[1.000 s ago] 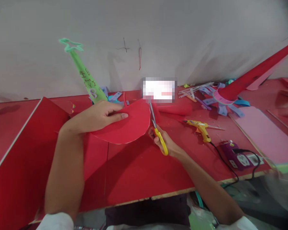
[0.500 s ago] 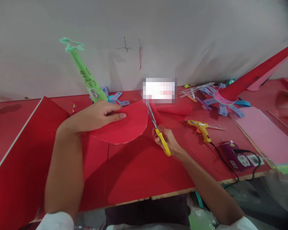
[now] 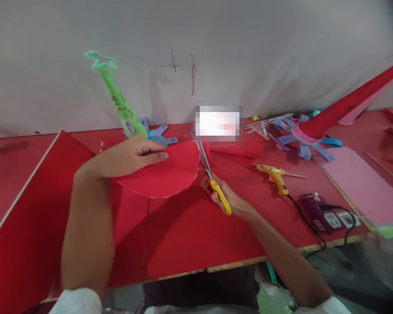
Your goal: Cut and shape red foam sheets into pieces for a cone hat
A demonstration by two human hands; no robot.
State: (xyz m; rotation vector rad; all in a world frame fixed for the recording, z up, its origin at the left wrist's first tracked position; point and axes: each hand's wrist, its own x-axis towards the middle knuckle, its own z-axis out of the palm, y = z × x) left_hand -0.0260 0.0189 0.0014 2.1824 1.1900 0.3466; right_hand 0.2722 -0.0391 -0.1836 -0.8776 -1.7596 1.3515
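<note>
My left hand (image 3: 140,155) grips a sheet of red paper (image 3: 170,176) with a rounded cut edge, thumb on top and the other fingers hidden beneath it. In my right hand (image 3: 224,194) is a pair of scissors (image 3: 212,179) with yellow handles, fingers wrapped through the loops. The blades point away from me and lie at the right edge of the red paper. A curled red strip (image 3: 236,149) extends to the right beyond the blades. Blurring squares cover a patch just behind the blade tips.
A yellow glue gun (image 3: 273,174) lies to the right, wired to a purple power box (image 3: 324,213). Pink sheets (image 3: 363,183) lie farther right. A green paper cone (image 3: 119,102) and a red cone (image 3: 350,102) stand near the wall. Large red card (image 3: 36,205) covers the left.
The scissors and my right hand have shifted slightly left along the paper's curved edge. My left hand and the red paper have moved slightly left too.
</note>
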